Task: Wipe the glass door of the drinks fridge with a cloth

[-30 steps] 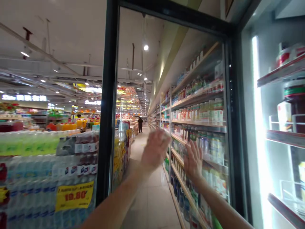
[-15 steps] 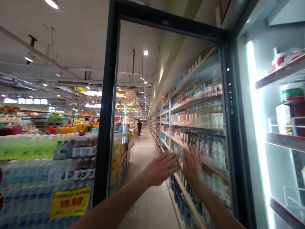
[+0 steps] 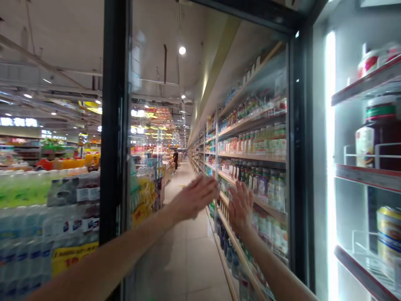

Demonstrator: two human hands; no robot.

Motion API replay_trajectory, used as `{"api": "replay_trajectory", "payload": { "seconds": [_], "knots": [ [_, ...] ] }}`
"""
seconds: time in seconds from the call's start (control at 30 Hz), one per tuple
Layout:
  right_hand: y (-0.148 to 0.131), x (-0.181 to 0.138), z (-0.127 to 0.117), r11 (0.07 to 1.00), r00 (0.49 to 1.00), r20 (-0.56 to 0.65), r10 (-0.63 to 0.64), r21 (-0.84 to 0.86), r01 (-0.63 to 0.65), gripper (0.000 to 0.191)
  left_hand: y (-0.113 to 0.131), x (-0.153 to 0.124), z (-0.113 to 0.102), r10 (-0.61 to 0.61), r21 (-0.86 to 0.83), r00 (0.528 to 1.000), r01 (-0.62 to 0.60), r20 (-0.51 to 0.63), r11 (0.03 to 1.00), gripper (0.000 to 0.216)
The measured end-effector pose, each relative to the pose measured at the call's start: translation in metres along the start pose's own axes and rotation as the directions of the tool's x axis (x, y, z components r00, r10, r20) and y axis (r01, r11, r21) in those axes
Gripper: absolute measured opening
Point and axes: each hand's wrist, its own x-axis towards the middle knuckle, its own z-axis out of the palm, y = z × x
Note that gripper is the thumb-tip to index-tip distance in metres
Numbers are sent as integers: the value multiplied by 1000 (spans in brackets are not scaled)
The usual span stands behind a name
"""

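Note:
An open glass cooler door with a black frame (image 3: 114, 138) stands in front of me. Both my arms reach out to its glass pane. My left hand (image 3: 194, 197) lies flat on the glass with fingers stretched to the right. My right hand (image 3: 240, 207) is pressed on the glass beside it, fingers spread and pointing up. Neither hand holds anything. Through the glass I see a shop aisle and shelves of bottles (image 3: 260, 184).
On the right, the lit cooler interior has wire shelves (image 3: 369, 175) with a dark bottle (image 3: 380, 129) and a can (image 3: 390, 230). Stacks of bottled water (image 3: 46, 225) with a yellow price tag (image 3: 73, 257) stand at the left. A person (image 3: 176, 159) stands far down the aisle.
The door's left frame edge has shifted left in view. Both hands stay on the glass and have slid left and slightly up with it.

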Motion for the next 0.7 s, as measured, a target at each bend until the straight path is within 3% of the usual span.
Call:
{"api": "replay_trajectory", "payload": {
  "seconds": [0.03, 0.1, 0.13, 0.17, 0.2, 0.23, 0.27, 0.3, 0.33, 0.37, 0.43, 0.47, 0.5, 0.53, 0.57, 0.6, 0.63, 0.67, 0.7],
  "knots": [
    [0, 0, 0, 1000, 1000, -1, 2, 5, -2, 56, -18, 5, -6, -181, 46, 981, 184, -70, 982, 41],
    [-1, 0, 0, 1000, 1000, 0, 5, 10, -5, 56, -44, 13, -15, -525, 72, 824, 549, -212, 833, 42],
    [-1, 0, 0, 1000, 1000, -1, 5, 11, -5, 55, -46, 13, -16, -581, 70, 779, 610, -237, 789, 42],
    [-1, 0, 0, 1000, 1000, 1, 5, 12, -5, 54, -39, 12, -14, -561, 71, 800, 586, -214, 807, 42],
    [-1, 0, 0, 1000, 1000, 6, 7, 12, -7, 54, -26, 8, -10, -463, 72, 874, 476, -145, 876, 42],
    [-1, 0, 0, 1000, 1000, 17, 8, 11, -8, 53, -10, 2, -4, -282, 58, 955, 288, -86, 956, 40],
    [0, 0, 0, 1000, 1000, 25, 8, 12, -8, 53, 5, -3, 2, -93, 24, 995, 94, -17, 995, 40],
    [0, 0, 0, 1000, 1000, 24, 7, 13, -7, 52, 15, -7, 6, 75, -10, 997, -75, -6, 997, 39],
    [0, 0, 0, 1000, 1000, 20, 4, 15, -4, 52, 18, -9, 8, 148, -28, 989, -148, 4, 989, 39],
    [0, 0, 1, 1000, 1000, 11, 0, 17, 0, 53, 12, -8, 7, 145, -26, 989, -145, 9, 989, 41],
    [0, 0, 1, 1000, 1000, -11, -7, 14, 7, 52, -20, 1, -4, -77, 38, 996, 79, -54, 996, 44],
    [0, 0, 1, 1000, 1000, -17, -9, 7, 9, 52, -39, 5, -10, -270, 74, 953, 281, -134, 957, 44],
    [0, 1, 1, 1000, 1000, -18, -11, 0, 11, 52, -54, 9, -16, -430, 81, 877, 455, -214, 887, 44],
    [0, 1, 1, 1000, 1000, -16, -12, -5, 12, 53, -62, 10, -19, -512, 89, 825, 544, -239, 834, 45],
    [0, 1, 1, 1000, 1000, -15, -13, -9, 13, 53, -62, 9, -19, -530, 97, 813, 563, -239, 821, 45],
    [0, 1, 0, 1000, 1000, -12, -15, -14, 15, 53, -54, 4, -16, -485, 103, 850, 511, -205, 853, 45],
    [0, 1, 0, 1000, 1000, -8, -18, -20, 18, 53, -40, -2, -11, -366, 106, 920, 381, -138, 918, 44],
    [0, 1, 0, 999, 1000, -4, -20, -27, 20, 53, -25, -9, -5, -181, 77, 982, 185, -58, 980, 44],
    [0, 1, 0, 999, 1000, 4, -20, -36, 20, 53, -12, -15, 0, 1, 31, 1000, -1, -14, 1000, 43]
  ]
}}
